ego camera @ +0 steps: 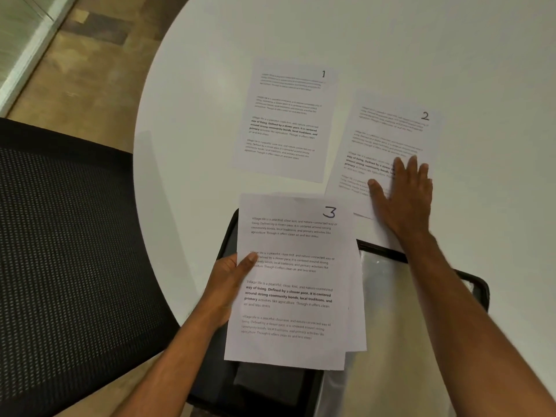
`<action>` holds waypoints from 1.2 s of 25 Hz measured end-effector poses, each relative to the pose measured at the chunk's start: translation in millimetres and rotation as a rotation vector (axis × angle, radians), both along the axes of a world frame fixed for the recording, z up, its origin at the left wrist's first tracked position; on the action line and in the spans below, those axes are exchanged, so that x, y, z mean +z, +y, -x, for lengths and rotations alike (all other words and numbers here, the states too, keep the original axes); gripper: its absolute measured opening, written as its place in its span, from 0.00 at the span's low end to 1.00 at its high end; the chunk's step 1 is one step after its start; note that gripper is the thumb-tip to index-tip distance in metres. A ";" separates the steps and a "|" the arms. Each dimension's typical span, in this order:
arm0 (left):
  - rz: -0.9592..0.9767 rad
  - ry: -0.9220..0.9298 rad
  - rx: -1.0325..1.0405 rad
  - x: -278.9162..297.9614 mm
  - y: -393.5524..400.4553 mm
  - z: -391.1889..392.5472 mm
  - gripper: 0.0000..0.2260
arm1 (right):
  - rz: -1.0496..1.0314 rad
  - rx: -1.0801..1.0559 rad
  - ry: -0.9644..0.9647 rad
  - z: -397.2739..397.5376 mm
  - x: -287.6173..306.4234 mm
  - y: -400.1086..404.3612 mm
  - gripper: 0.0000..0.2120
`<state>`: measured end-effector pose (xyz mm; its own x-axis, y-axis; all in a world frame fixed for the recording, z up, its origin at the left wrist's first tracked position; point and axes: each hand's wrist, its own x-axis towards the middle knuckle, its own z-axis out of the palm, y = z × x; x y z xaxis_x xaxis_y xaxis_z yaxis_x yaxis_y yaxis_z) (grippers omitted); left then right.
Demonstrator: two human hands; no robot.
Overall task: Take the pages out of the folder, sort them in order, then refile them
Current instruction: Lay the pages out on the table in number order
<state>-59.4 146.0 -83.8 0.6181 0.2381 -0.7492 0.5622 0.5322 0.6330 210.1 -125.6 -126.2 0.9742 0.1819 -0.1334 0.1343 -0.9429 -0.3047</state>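
The left hand grips a small stack topped by page 3 above the open black folder. At two o'clock, the right hand presses flat, fingers straight, on page 2. Page 1 lies at twelve o'clock on the white table.

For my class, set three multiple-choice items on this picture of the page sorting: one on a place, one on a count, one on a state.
1. Where is page 2 relative to page 1?
A. To its right
B. To its left
C. On top of it

2. How many numbered pages lie flat on the table?
A. One
B. Two
C. Four

3. What is the right hand doing?
A. Gripping a pen
B. Hanging idle
C. Pressing flat on page 2

Key: 1 A, page 2 lies rightward, apart. 2 B, pages 1 and 2; the left hand holds page 3. 3 C, straight fingers on the sheet.
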 end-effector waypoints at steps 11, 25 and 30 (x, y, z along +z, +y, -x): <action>-0.021 0.013 -0.028 -0.7 -0.7 -2.3 0.16 | 0.011 0.062 -0.050 -45.3 -8.3 11.0 0.38; -0.028 0.009 -0.012 8.9 -4.2 -6.2 0.15 | -0.494 -0.130 -0.134 12.1 21.9 28.6 0.26; 0.015 -0.012 -0.004 22.9 -15.6 -8.0 0.15 | -0.867 -0.342 0.099 123.0 70.9 25.6 0.13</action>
<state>-51.4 130.4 -60.9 0.6279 0.2243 -0.7453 0.5566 0.5399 0.6314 87.1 -100.0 -55.3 0.9846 -0.0375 -0.1706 -0.1724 -0.3649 -0.9149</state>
